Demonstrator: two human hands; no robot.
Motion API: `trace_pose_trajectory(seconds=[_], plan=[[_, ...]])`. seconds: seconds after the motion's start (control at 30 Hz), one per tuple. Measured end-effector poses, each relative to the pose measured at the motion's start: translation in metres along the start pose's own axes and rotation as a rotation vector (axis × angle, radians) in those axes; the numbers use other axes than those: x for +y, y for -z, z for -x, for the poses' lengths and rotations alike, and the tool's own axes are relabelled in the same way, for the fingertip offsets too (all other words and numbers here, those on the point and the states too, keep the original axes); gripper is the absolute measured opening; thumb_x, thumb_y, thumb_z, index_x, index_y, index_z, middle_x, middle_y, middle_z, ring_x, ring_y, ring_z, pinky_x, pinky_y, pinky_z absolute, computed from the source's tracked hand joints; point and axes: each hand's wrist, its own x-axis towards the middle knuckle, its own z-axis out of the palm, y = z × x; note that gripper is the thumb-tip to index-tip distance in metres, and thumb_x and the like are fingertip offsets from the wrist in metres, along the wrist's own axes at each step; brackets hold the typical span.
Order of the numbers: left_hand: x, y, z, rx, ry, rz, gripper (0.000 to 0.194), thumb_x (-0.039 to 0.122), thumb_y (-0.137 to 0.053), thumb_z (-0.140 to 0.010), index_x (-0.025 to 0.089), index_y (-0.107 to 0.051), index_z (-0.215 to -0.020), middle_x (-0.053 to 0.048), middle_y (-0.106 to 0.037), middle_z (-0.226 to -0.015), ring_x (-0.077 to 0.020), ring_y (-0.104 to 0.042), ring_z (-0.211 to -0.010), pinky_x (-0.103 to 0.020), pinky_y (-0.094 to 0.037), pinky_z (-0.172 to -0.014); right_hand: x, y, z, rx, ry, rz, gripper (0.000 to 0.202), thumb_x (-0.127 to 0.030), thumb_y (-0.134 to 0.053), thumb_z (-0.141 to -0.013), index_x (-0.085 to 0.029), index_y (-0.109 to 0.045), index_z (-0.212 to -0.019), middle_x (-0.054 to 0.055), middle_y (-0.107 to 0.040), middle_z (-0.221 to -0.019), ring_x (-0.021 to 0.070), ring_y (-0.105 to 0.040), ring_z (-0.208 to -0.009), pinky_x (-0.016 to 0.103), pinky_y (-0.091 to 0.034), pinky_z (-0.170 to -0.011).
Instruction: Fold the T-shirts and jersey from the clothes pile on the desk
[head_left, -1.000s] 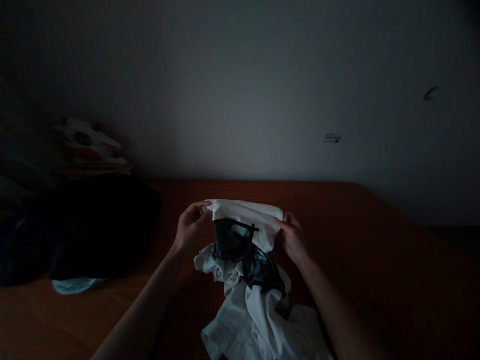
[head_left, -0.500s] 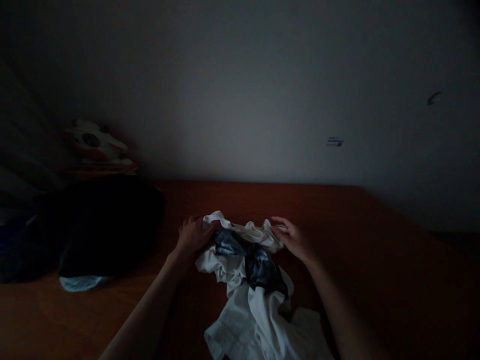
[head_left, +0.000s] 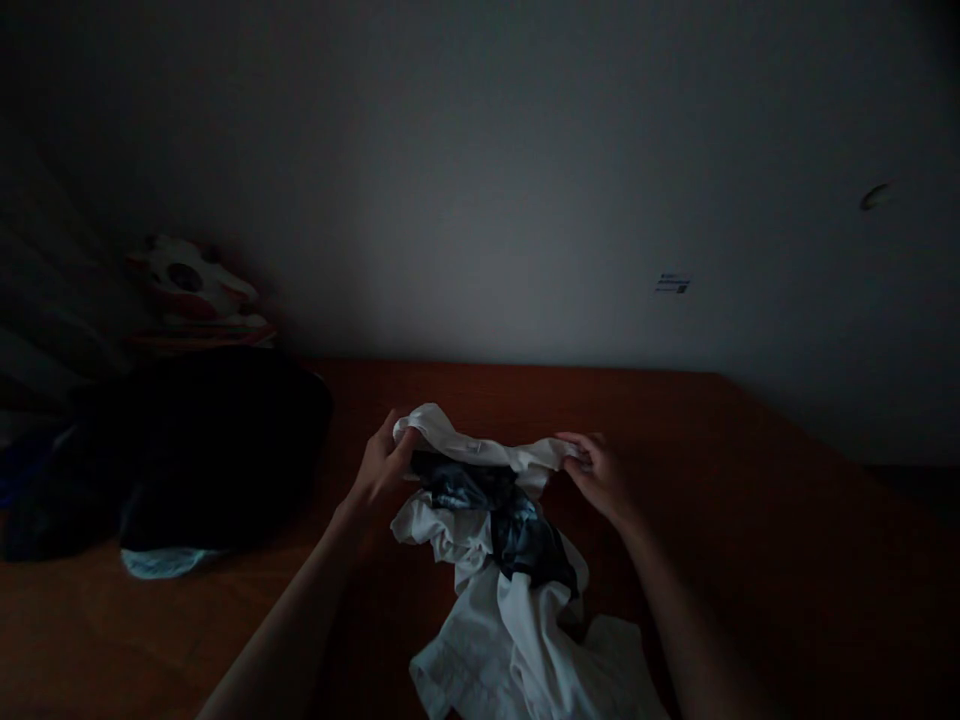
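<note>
A crumpled white T-shirt (head_left: 480,620) with a dark blue-black print lies on the brown wooden surface in front of me. Its far edge is lifted and stretched between my hands, and a small mark like a label shows on it. My left hand (head_left: 384,462) is closed on the left end of this edge, thumb on the near side. At the right end, my right hand (head_left: 596,477) pinches the cloth between thumb and fingers. The lower part of the shirt stays bunched and folded, running out of view at the bottom.
On the left lies a black heap of cloth (head_left: 225,450), with a pale blue item (head_left: 161,563) sticking out beneath. Behind it a white and red toy-like object (head_left: 199,285) stands on a stack. A grey wall (head_left: 480,200) rises behind the wooden surface (head_left: 660,410).
Both hands have taken hold of the shirt's far edge and raised it a little. The edge, bunched before, is now pulled straighter as my right hand has shifted slightly right.
</note>
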Motion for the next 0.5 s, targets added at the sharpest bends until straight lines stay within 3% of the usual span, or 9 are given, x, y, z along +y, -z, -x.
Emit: trace_pose_trajectory(seconds=[0.1, 0.27, 0.4, 0.5], plan=[[-0.006, 0.003, -0.002, -0.066, -0.104, -0.078, 0.045, 0.054, -0.055, -0.078, 0.019, -0.068, -0.105, -0.010, -0.070, -0.107, -0.0286, -0.063, -0.103, -0.036, -0.050, -0.087, -0.001, -0.003, 0.001, -0.041, -0.006, 0.062, 0.035, -0.051, -0.061, -0.078, -0.022, -0.075, -0.092, 0.008, -0.068, -0.088, 0.0234, -0.063, -0.080, 0.037, -0.051, -0.077], [-0.001, 0.008, -0.002, 0.062, -0.050, -0.117, 0.052, 0.067, -0.055, -0.082, 0.018, -0.069, -0.089, -0.008, -0.067, -0.087, -0.0241, -0.061, -0.083, -0.031, -0.048, -0.071, 0.003, 0.006, -0.008, 0.294, -0.111, -0.035, 0.058, -0.070, -0.051, -0.083, -0.018, -0.071, -0.098, 0.014, -0.075, -0.094, 0.0268, -0.066, -0.086, 0.038, -0.051, -0.079], [0.006, 0.015, -0.001, 0.185, -0.055, -0.171, 0.053, 0.069, -0.052, -0.085, 0.018, -0.064, -0.078, -0.001, -0.059, -0.068, -0.0176, -0.054, -0.066, -0.026, -0.040, -0.060, 0.005, 0.012, -0.011, 0.477, -0.138, -0.104, 0.060, -0.071, -0.052, -0.082, -0.016, -0.070, -0.102, 0.014, -0.076, -0.095, 0.0267, -0.068, -0.087, 0.037, -0.052, -0.079], [0.006, 0.022, -0.002, 0.095, -0.185, -0.242, 0.050, 0.068, -0.066, -0.074, 0.019, -0.064, -0.086, -0.002, -0.063, -0.076, -0.0186, -0.058, -0.069, -0.026, -0.043, -0.061, 0.006, 0.012, -0.013, 0.556, -0.127, -0.087, 0.059, -0.070, -0.051, -0.083, -0.017, -0.070, -0.101, 0.015, -0.075, -0.099, 0.0270, -0.068, -0.091, 0.039, -0.051, -0.084]])
